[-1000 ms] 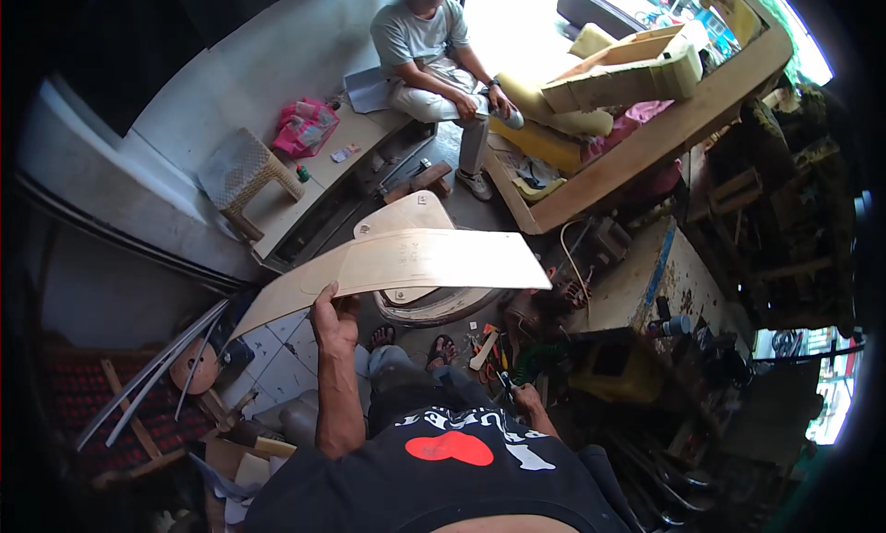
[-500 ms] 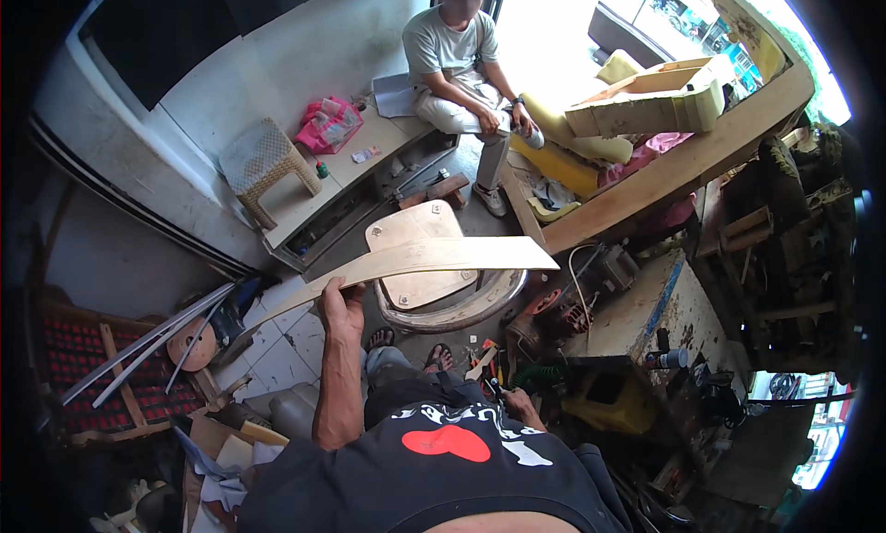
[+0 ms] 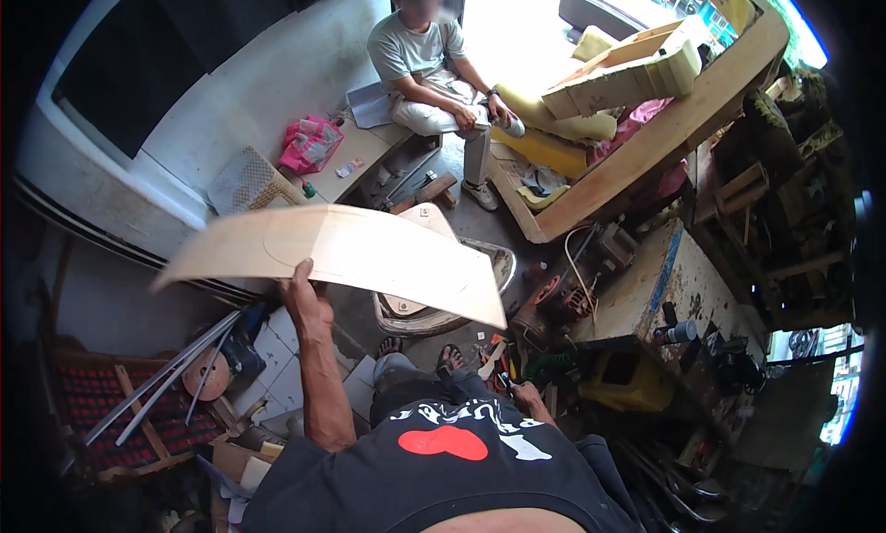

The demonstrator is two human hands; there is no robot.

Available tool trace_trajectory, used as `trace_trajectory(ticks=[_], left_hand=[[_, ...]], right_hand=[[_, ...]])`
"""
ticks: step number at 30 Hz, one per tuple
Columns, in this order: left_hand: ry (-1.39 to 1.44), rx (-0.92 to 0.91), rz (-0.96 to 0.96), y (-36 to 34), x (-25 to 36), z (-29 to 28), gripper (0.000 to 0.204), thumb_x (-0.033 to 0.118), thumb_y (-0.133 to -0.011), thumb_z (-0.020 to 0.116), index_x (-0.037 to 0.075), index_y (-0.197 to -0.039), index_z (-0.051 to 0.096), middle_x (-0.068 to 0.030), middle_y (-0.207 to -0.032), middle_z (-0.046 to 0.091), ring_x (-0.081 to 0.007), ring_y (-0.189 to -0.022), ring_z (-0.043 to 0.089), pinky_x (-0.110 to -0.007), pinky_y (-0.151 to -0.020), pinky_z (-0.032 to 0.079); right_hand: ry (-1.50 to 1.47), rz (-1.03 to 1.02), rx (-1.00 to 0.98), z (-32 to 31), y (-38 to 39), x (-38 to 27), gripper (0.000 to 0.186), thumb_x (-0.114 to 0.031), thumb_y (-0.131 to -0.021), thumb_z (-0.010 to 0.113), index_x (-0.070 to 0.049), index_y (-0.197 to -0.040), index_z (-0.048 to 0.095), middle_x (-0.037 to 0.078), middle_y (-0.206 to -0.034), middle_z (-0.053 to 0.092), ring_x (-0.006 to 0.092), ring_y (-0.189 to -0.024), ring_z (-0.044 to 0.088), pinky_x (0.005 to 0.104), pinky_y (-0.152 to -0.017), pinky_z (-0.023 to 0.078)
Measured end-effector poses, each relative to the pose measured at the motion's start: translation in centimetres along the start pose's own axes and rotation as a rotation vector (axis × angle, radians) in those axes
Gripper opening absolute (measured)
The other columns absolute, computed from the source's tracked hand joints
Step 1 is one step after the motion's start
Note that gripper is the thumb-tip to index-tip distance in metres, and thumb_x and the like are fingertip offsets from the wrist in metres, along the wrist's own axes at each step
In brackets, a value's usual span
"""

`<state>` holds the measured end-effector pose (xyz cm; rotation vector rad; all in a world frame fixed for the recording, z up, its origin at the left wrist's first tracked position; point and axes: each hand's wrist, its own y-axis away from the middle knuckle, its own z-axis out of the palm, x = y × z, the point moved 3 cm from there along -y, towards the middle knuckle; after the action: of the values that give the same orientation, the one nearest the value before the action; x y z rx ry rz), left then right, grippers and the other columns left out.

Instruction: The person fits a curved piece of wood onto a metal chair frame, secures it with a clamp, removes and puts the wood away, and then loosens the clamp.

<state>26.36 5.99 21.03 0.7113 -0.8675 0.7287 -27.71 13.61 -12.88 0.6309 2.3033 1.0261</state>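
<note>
My left hand (image 3: 306,302) grips a thin, pale, curved plywood sheet (image 3: 369,247) by its near edge, thumb on the upper face. A pencil-like curved line runs across the sheet, and its left end is blurred. Beneath it, partly hidden, a rounded wooden seat panel (image 3: 426,217) with bolted corners rests by a worn curved frame (image 3: 503,263). Low beside my right leg, my right hand (image 3: 530,399) is closed round a small dark tool whose kind I cannot make out. Several hand tools (image 3: 496,356) lie on the floor close by.
A person (image 3: 429,81) sits on a low bench (image 3: 369,159) ahead, near a pink bag (image 3: 311,145) and a woven stool (image 3: 245,182). A wooden sofa frame (image 3: 646,164) stands far right, a machine (image 3: 558,298) and worn cabinet (image 3: 637,298) nearer. Metal rods (image 3: 166,376) lean at left.
My left hand has moved left and slightly up, tilting the plywood sheet so its broad face shows. The view has shifted a little. My right hand stays low by my leg.
</note>
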Motion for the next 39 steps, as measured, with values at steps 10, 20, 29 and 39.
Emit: trace_trajectory(ticks=[10,20,29,39], left_hand=[[-0.511,-0.392,0.200,0.1,9.5,7.4,0.034,0.005,-0.082,0.063,-0.008,-0.112,0.055,-0.0144,-0.104,0.063,-0.0192,-0.093,0.060,-0.032,-0.087,0.047],[-1.162,-0.475,0.636,1.2,10.1,14.1,0.042,0.006,-0.083,0.058,0.002,-0.125,0.056,-0.0218,-0.107,0.067,-0.0343,-0.100,0.067,-0.039,-0.087,0.050],[-1.378,-0.782,0.472,-1.0,3.2,14.0,0.044,0.016,-0.081,0.064,0.000,-0.121,0.057,-0.0238,-0.107,0.066,-0.0364,-0.098,0.065,-0.040,-0.088,0.049],[-0.882,-1.198,-0.464,-1.5,-3.0,10.8,0.046,0.007,-0.082,0.067,-0.004,-0.125,0.055,-0.0089,-0.111,0.065,-0.0171,-0.099,0.062,-0.031,-0.091,0.047]], right_hand=[[0.101,-0.004,-0.108,2.0,2.3,-1.2,0.048,-0.039,-0.079,0.061,0.003,-0.101,0.069,0.027,-0.110,0.065,0.0375,-0.109,0.061,0.0429,-0.088,0.047],[-0.056,0.091,-0.087,2.5,4.1,-1.6,0.052,-0.037,-0.080,0.062,0.009,-0.105,0.066,0.030,-0.115,0.061,0.0369,-0.114,0.059,0.0420,-0.093,0.046],[-0.105,0.149,-0.031,3.5,3.5,0.5,0.049,-0.038,-0.082,0.062,0.006,-0.104,0.067,0.028,-0.115,0.063,0.0378,-0.111,0.060,0.0425,-0.090,0.047],[-0.060,0.173,-0.114,4.8,3.2,2.9,0.058,-0.042,-0.083,0.060,0.008,-0.113,0.064,0.030,-0.121,0.059,0.0392,-0.119,0.056,0.0432,-0.099,0.044]])
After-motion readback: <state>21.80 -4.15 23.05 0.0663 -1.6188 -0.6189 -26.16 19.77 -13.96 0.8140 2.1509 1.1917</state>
